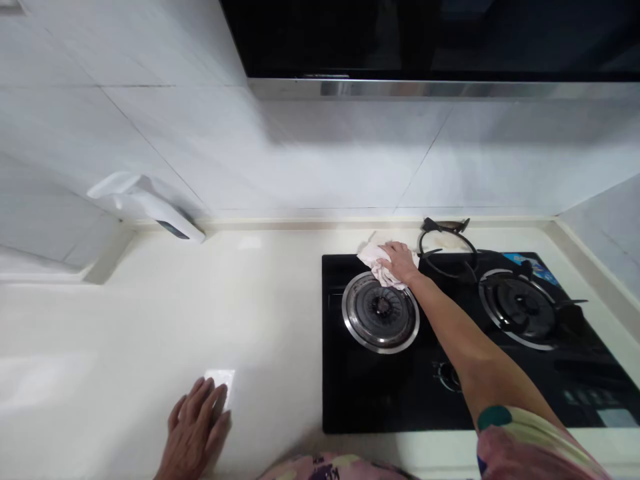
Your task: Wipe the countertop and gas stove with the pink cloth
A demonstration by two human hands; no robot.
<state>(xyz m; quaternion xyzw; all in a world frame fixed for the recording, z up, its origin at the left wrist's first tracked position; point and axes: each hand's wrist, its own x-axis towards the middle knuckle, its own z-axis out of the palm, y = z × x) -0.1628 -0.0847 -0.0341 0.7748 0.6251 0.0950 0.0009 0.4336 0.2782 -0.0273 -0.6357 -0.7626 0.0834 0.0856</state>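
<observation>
My right hand presses a crumpled whitish cloth onto the back edge of the black gas stove, just behind the left burner. The fingers curl over the cloth, partly hiding it. That burner has no pan support on it. A round black pan support stands tilted near the wall, right beside the cloth. My left hand lies palm down on the white countertop, its fingers a little apart and nothing held.
On the right burner sits another pan support. The stove knob is partly behind my right forearm. A white handheld device leans in the left back corner. Overhead, a black range hood juts out from the tiled wall.
</observation>
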